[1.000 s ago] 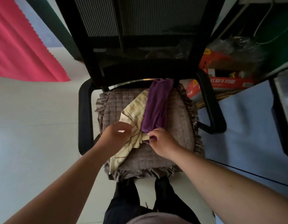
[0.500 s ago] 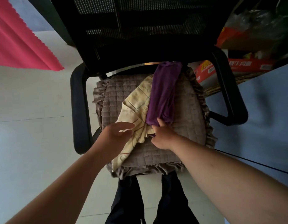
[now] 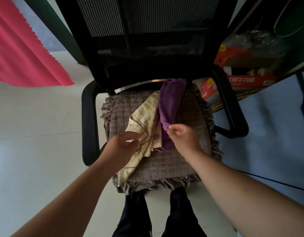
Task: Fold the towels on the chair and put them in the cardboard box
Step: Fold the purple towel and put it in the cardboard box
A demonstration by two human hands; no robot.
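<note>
A purple towel (image 3: pixel 171 103) lies lengthwise on the chair's grey quilted seat cushion (image 3: pixel 190 161), reaching back to the black mesh backrest. A pale yellow towel (image 3: pixel 144 120) with thin coloured lines lies crumpled beside and partly under it, trailing over the front left of the cushion. My right hand (image 3: pixel 183 137) pinches the near end of the purple towel and lifts it off the cushion. My left hand (image 3: pixel 125 144) hovers over the yellow towel, fingers loosely curled, holding nothing. The cardboard box is not clearly in view.
The chair's black armrests (image 3: pixel 88 124) flank the seat on both sides. A pink cloth (image 3: pixel 19 53) hangs at the upper left. Red printed cartons (image 3: pixel 240 82) and a plastic bag sit under a desk at the right. A black cable (image 3: pixel 267 182) crosses the floor.
My right hand has gathered the purple towel's near end and raised it from the cushion. My left hand stays over the yellow towel.
</note>
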